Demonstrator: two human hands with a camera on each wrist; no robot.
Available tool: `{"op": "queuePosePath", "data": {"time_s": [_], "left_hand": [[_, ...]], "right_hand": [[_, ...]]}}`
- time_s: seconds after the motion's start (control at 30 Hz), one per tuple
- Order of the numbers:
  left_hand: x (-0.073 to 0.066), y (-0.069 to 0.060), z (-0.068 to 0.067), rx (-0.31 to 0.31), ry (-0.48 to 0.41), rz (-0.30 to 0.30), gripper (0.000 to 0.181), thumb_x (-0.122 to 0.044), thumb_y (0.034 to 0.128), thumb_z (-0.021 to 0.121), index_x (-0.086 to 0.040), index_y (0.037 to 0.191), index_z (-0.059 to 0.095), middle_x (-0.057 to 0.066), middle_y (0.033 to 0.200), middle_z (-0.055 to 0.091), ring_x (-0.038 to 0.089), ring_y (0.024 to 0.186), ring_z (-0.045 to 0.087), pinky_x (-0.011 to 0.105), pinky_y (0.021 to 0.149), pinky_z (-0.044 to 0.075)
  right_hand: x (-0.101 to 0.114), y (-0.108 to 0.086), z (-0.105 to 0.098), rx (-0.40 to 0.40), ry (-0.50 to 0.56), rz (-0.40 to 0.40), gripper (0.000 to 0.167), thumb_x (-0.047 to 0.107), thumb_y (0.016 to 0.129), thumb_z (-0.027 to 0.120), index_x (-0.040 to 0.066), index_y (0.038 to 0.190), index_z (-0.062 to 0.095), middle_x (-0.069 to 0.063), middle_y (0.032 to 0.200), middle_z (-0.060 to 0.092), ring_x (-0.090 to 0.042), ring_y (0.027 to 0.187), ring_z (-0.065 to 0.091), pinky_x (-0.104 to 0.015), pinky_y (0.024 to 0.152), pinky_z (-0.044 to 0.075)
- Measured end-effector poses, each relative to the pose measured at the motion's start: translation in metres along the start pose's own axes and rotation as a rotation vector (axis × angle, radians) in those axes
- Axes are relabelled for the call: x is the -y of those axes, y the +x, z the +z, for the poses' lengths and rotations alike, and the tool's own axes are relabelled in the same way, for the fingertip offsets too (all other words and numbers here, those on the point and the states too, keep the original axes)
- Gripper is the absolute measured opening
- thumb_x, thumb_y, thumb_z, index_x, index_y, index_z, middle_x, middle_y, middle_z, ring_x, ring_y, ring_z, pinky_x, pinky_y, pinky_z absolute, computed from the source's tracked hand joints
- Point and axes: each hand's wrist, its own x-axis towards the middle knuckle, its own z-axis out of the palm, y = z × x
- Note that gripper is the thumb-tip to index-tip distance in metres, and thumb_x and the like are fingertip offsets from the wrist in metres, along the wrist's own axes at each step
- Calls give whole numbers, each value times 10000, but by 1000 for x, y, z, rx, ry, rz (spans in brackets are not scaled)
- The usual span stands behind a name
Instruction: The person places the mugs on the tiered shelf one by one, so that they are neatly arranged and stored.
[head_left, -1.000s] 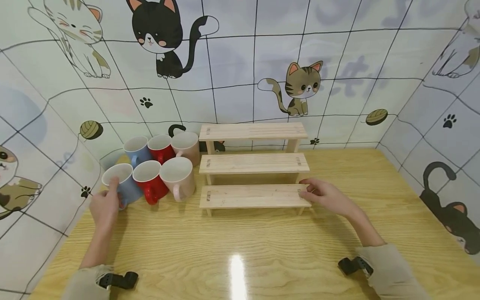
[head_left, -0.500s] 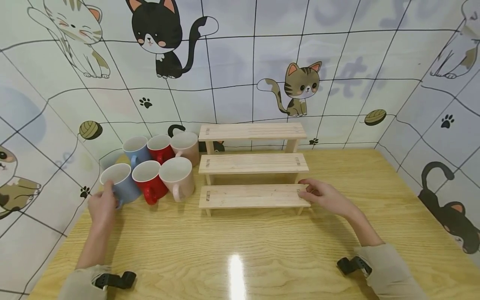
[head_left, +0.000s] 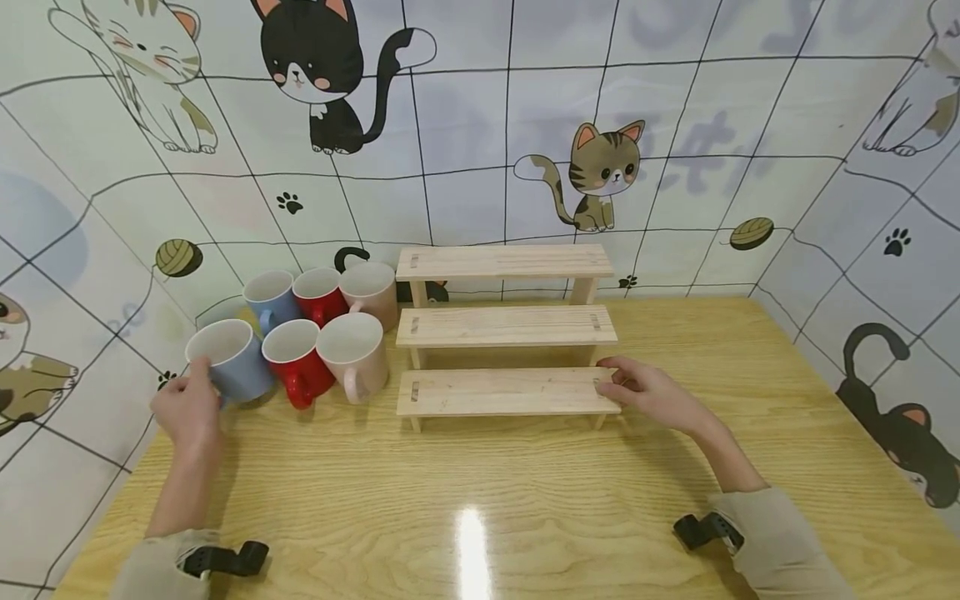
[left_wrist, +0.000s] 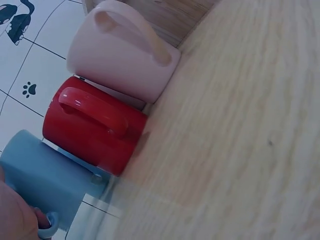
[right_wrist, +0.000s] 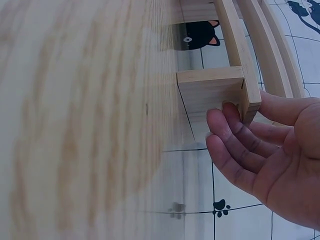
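Note:
At the left of the head view, my left hand (head_left: 187, 417) grips a light blue mug (head_left: 243, 371) by its handle, thumb up at the rim. In the left wrist view the mug's handle (left_wrist: 48, 227) curls round a finger. A red mug (head_left: 298, 358) and a pink mug (head_left: 360, 354) stand upright just right of it, handles forward. My right hand (head_left: 660, 398) pinches the right end of the lowest board (head_left: 506, 392) of a three-step wooden shelf. The right wrist view shows its thumb (right_wrist: 280, 107) against the board's top, with the fingers curled below.
Behind the front mugs stand another blue mug (head_left: 272, 300), red mug (head_left: 321, 292) and pink mug (head_left: 372, 287). The shelf's upper boards carry nothing. A light wood table (head_left: 375, 508) lies below, with a cat-patterned wall cloth (head_left: 465, 125) at the back and sides.
My left hand has drawn the light blue mug leftward, and a gap has opened between it and the red mug. The right hand stays on the shelf.

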Motion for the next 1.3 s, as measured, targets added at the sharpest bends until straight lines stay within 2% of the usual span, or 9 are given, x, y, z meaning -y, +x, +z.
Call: {"op": "queuePosePath", "data": {"time_s": [0.13,0.27,0.47,0.67,0.93,1.1,1.3], "left_hand": [[-9,-4,0,-50,-88,38,418,-227,864,663,-118,520,451,-75,541,434,75,510,424,183,456,376],[-19,-9,0,-87,-111,99,418,-201,854,648,-107,505,437,-76,520,384,85,553,387,181,493,347],[-35,-19,-1,-93,-170,150,408,-159,868,635,-79,531,419,-66,487,369,103,577,361,221,506,276],[-50,-28,-1,-78,-264,177,412,-114,862,640,-59,538,391,-42,454,377,54,423,377,198,428,291],[-65,-48,7,-15,-322,166,421,-88,870,647,-35,544,387,-16,500,402,89,446,399,223,459,346],[-72,-63,17,47,-330,164,438,-101,895,650,-34,552,386,-1,573,405,132,502,409,234,528,383],[-85,-83,30,132,-380,131,459,-107,908,661,-29,544,393,29,629,441,180,532,420,254,582,442]], "right_hand": [[-1,1,0,0,13,-1,481,189,1016,606,-97,1380,474,-111,983,635,-179,820,616,-300,717,504],[-1,0,0,0,21,-1,482,188,1016,606,-97,1382,475,-112,990,635,-182,835,613,-299,724,503],[1,0,1,-2,34,-4,477,181,1012,613,-95,1379,480,-106,984,642,-183,845,608,-298,729,498],[2,-1,0,1,48,-2,466,178,1010,616,-85,1373,488,-78,928,620,-158,788,581,-291,697,476],[0,-1,0,11,42,2,464,209,1020,604,-64,1377,488,-75,911,596,-162,769,576,-297,696,472],[-2,0,0,12,63,2,458,209,1016,610,-60,1369,497,-80,902,588,-166,761,570,-293,680,466],[-6,2,1,10,90,14,454,210,1011,618,-58,1359,503,-83,883,581,-155,739,555,-276,649,454]]}}
